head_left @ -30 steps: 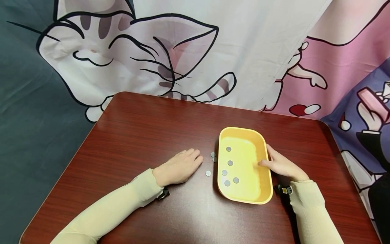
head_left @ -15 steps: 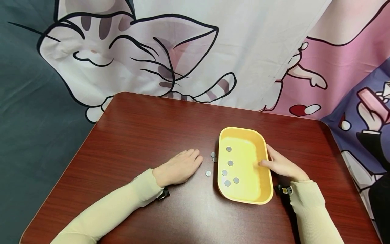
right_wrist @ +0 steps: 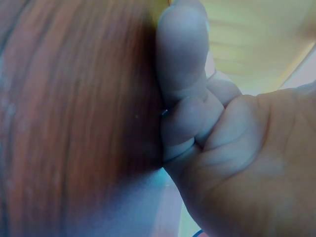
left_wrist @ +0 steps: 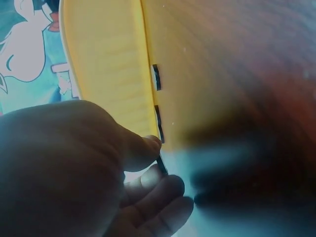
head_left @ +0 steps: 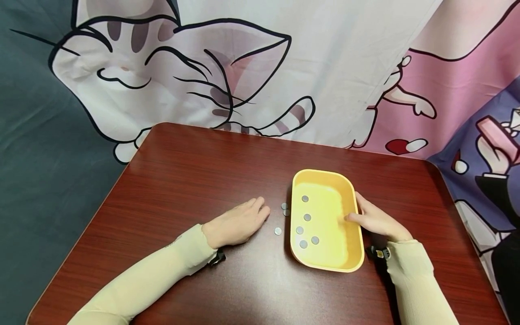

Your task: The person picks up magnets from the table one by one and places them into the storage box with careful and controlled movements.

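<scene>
A yellow plastic bin [head_left: 331, 203] stands right of the middle of the table, with several coins [head_left: 307, 217] lying on its floor toward the left side. My right hand [head_left: 378, 220] grips its right wall, the thumb inside the rim and the fingers outside, mostly hidden in the head view. Two coins [head_left: 285, 209] lie on the table close by the bin's left side, and a single coin [head_left: 278, 231] lies nearer to me. Just left of these rests my left hand [head_left: 237, 222], palm down with loose fingers. In the left wrist view a coin [left_wrist: 162, 165] shows past the thumb and fingertips.
The reddish-brown wooden table [head_left: 195, 167] has rounded far corners. Behind it hangs a curtain [head_left: 341, 67] with cartoon cats. A dark wrist device [head_left: 378, 253] is strapped at my right cuff, with another strap [head_left: 218, 258] under the left cuff.
The fingers of my left hand have shifted slightly, with a little more spread between them. The bin, the coins and my right hand stay where they were.
</scene>
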`<state>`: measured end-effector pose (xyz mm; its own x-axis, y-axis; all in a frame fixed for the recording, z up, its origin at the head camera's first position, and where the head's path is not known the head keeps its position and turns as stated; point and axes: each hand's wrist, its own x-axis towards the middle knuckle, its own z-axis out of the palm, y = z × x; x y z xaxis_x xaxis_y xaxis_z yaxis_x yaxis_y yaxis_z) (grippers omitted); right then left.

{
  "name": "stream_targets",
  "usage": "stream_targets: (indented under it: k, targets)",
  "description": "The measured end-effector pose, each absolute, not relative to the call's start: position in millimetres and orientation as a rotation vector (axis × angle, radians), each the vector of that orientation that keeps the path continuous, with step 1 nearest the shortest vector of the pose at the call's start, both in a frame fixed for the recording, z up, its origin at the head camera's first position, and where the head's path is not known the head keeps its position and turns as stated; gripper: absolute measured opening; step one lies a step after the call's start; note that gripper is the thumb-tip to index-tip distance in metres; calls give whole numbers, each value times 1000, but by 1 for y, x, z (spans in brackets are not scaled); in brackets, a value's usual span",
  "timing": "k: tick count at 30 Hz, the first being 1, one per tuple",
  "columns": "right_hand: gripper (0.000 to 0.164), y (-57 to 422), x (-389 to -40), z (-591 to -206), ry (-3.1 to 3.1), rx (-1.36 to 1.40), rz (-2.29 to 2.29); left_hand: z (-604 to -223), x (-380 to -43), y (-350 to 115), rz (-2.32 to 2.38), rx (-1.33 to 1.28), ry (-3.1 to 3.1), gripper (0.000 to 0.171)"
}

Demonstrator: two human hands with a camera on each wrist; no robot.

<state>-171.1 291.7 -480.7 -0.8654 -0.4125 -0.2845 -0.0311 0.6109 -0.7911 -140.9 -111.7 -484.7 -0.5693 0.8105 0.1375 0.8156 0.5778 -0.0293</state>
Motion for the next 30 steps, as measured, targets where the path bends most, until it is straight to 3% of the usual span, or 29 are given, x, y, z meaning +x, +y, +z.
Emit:
stream_targets:
  k: [8, 18, 30]
  targets:
    - [73, 292, -170, -480, 2372, -330, -1185, -481, -142, -111, -155, -1372, -2634, 11]
    - [74, 290, -171, -480, 2426, -349, -1136, -466, -147, -106, -216, -1375, -2504, 26]
    - [72, 292, -172, -483, 2445, -352, -1122, -443, -154, -86, -163, -1405, -2503, 18]
